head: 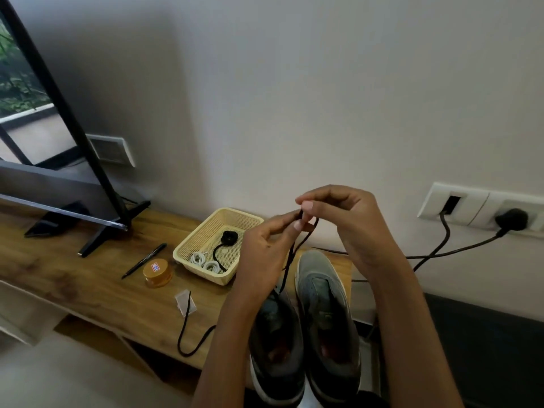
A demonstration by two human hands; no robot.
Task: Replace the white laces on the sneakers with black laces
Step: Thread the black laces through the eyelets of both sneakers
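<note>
Left hand (pixel 265 251) and right hand (pixel 347 219) pinch one lace (pixel 286 272) over two sneakers (pixel 322 293).

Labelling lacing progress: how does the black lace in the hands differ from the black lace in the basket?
The held black lace is unrolled, running down to the left sneaker; the coiled black lace is mostly wound, one tail loose. The left hand and right hand pinch the held one in the air; the coiled one lies in the basket beside white laces. Both are black.

Both hands, left (pixel 266 245) and right (pixel 341 213), pinch a black lace (pixel 291 254) above two grey sneakers (pixel 321 304).
</note>
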